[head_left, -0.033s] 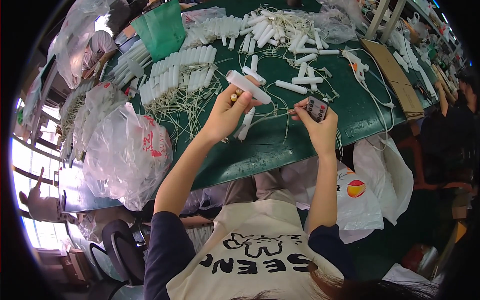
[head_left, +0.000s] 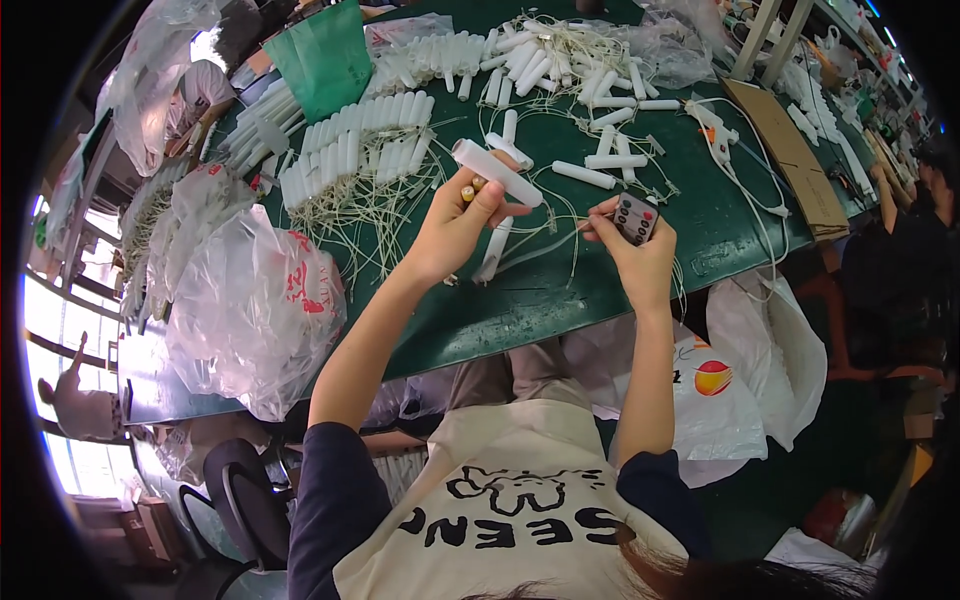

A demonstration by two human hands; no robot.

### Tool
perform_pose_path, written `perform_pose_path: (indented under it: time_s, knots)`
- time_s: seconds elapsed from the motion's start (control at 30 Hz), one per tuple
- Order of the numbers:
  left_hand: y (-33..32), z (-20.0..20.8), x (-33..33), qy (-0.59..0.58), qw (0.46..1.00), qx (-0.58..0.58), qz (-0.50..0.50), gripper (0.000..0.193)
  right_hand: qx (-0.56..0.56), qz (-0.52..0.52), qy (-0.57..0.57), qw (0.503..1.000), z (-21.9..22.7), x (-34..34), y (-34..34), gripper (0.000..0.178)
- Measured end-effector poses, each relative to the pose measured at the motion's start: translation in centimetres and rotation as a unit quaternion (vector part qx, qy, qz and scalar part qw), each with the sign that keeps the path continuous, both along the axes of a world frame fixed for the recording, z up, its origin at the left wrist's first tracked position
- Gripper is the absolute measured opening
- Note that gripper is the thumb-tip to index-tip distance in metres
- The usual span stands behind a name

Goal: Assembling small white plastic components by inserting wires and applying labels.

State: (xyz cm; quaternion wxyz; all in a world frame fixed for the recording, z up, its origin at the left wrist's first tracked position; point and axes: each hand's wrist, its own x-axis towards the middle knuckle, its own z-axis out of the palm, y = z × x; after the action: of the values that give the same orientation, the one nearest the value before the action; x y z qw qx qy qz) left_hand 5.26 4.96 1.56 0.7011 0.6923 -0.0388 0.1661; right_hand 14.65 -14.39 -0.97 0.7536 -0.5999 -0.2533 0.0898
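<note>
Head | left hand grips white tube | right hand grips grey remote, partly covered | wire blurred

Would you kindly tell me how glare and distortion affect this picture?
Head view: the far-left window is washed out, the green table shows a pale sheen; head view: edges bow toward the black rim, though the remote looks fairly sharp.

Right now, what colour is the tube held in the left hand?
The tube is white, seen best in the head view.
</note>
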Motion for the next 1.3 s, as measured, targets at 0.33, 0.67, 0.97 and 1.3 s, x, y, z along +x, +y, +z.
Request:
perform_pose_path:
  time_s: [0.33,0.67,0.97,1.3]
  knots:
    - [0.0,0.8,-0.3,0.017,0.982,-0.175,-0.071,0.039,-0.03,-0.047,-0.121,0.991,-0.6,-0.8,0.4,0.011]
    - [0.3,5.0,-0.7,0.061,0.968,-0.111,-0.217,0.047,-0.032,-0.15,-0.09,0.984,-0.2,0.1,1.9,0.012]
    - [5.7,9.7,-4.0,-0.248,0.922,-0.29,-0.062,0.038,-0.012,-0.341,-0.028,0.939,-3.2,4.1,-4.6,0.027]
    - [-0.8,9.6,-7.0,-0.199,0.98,0.0,-0.011,0.035,0.101,-0.044,-0.052,0.993,3.0,-4.8,-2.3,0.008]
